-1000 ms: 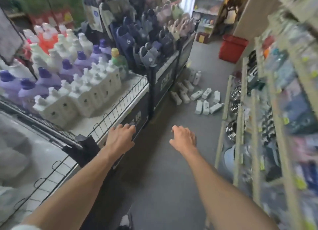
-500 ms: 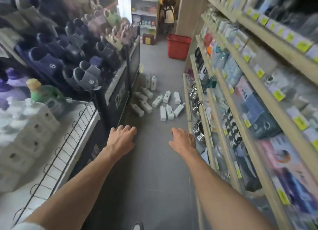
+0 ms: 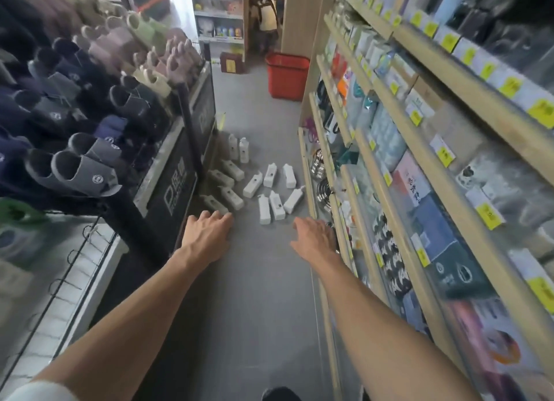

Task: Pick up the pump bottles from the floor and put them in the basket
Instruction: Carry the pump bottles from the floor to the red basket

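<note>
White plastic bottles [image 3: 271, 202], smooth with a slight sheen; basket [image 3: 286, 77] is red plastic. Floor [image 3: 254, 295] grey, matt, smooth; shelves [image 3: 455, 196] light wood-look, paper tags [image 3: 488, 217], glossy film packets [image 3: 449, 250]. Slippers [image 3: 84, 166] matt rubbery foam; rail [image 3: 75, 256] thin dark metal wire.

- dead ahead at 12 o'clock: pump bottles [image 3: 276, 205] lying on floor [image 3: 254, 295]
- further back, 12-to-1: basket [image 3: 286, 77], well behind them
- 10 o'clock: slipper rack [image 3: 90, 116]
- 2 o'clock: shelves [image 3: 419, 166]
</note>
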A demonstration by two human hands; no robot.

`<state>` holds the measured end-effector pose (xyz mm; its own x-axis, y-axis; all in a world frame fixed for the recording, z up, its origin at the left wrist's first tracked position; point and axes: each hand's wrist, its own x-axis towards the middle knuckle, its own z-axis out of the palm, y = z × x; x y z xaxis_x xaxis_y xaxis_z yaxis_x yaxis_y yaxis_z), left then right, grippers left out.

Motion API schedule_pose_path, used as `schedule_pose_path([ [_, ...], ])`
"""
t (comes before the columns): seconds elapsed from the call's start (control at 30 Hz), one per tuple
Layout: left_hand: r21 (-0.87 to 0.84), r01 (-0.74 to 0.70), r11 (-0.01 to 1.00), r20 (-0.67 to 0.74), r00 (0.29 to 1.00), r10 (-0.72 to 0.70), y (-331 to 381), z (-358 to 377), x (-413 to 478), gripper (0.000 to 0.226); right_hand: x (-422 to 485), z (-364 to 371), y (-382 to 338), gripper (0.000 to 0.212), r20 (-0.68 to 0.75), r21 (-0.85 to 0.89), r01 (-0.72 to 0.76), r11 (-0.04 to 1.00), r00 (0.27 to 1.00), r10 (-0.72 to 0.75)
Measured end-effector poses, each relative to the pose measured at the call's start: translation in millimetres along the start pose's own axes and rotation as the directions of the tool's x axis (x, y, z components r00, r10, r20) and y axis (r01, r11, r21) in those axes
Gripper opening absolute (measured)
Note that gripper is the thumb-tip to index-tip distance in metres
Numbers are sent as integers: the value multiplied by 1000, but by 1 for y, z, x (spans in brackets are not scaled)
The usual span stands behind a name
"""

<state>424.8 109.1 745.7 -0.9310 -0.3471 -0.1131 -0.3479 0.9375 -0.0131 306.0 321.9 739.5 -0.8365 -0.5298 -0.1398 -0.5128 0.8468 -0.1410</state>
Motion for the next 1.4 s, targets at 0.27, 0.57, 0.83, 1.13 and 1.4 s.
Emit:
schedule_pose_path([
  [0.27, 36, -8, 999, -7, 1000, 9, 7, -18, 95, 45, 89, -25, 24, 41, 7, -31, 4, 1000, 1000, -4],
  [0.57, 22, -47, 999, 11, 999, 46, -15, -28, 208, 47, 196, -35, 18, 34, 28, -30, -14, 999, 999, 15],
  [0.83, 9, -74, 997, 30, 997, 73, -43, -39, 321, 39, 304, -37, 10, 37, 43, -54, -34, 998, 998, 37],
  [1.13, 5, -70, 998, 79, 994, 70, -39, -37, 429, 47, 420, -41, 29, 38, 37, -31, -12, 999, 999, 13],
  [1.4, -14, -3, 1000, 124, 992, 5, -20, -30, 510, 53, 514, -40, 74, 47, 143, -68, 47, 997, 989, -37],
])
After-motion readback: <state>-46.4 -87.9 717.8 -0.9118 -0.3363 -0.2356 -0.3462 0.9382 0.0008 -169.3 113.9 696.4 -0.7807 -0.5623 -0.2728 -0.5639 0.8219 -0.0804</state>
